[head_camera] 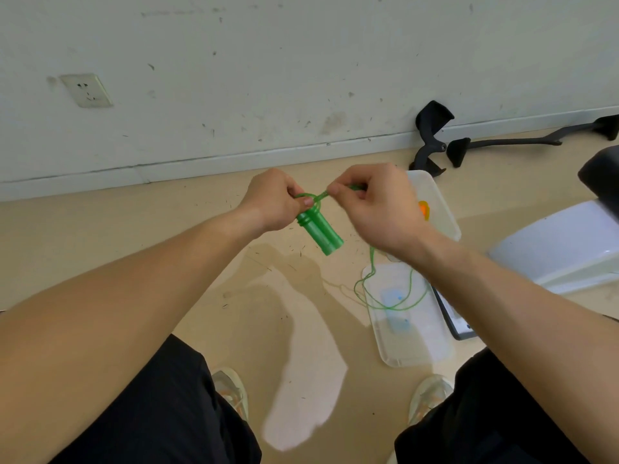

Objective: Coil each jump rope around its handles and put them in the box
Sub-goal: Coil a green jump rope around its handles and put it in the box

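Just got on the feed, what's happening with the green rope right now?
A person is coiling it. The left hand grips the two green handles together, while the right hand pinches the cord just beside them. Much of the cord hangs loose, looping over a clear lid on the floor. The clear box behind holds something orange.

One head-worn view looks down, close, onto the floor (pixel 100 229).
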The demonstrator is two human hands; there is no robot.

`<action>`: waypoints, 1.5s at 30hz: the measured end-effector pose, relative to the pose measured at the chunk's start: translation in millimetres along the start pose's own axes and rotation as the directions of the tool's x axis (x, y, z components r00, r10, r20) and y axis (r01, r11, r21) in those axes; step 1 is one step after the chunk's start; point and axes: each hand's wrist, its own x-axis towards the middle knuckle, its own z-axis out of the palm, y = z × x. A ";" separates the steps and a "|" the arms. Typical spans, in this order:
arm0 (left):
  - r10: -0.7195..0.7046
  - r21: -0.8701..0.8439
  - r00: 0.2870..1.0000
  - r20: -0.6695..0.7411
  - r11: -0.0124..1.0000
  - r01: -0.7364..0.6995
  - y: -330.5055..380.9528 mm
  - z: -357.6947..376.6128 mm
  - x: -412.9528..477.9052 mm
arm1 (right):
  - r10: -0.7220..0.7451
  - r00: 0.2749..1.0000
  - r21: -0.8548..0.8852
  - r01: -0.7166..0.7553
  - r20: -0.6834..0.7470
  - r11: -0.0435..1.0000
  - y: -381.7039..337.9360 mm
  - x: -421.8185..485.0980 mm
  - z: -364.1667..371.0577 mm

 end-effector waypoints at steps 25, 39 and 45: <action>0.011 -0.804 0.998 0.070 0.593 0.050 21.9 -16.0 -16.2 | 0.305 0.886 0.321 -0.419 0.350 0.850 45.6 5.3 3.5; -0.129 -0.516 0.937 -0.325 0.855 -0.062 8.3 17.3 -7.0 | 0.085 0.950 0.060 -0.108 0.302 0.992 11.1 -13.3 34.5; 0.081 -0.216 0.937 -0.339 0.963 -0.162 11.0 22.2 -9.0 | -0.024 0.955 -0.194 0.084 0.295 0.977 11.0 -4.5 18.5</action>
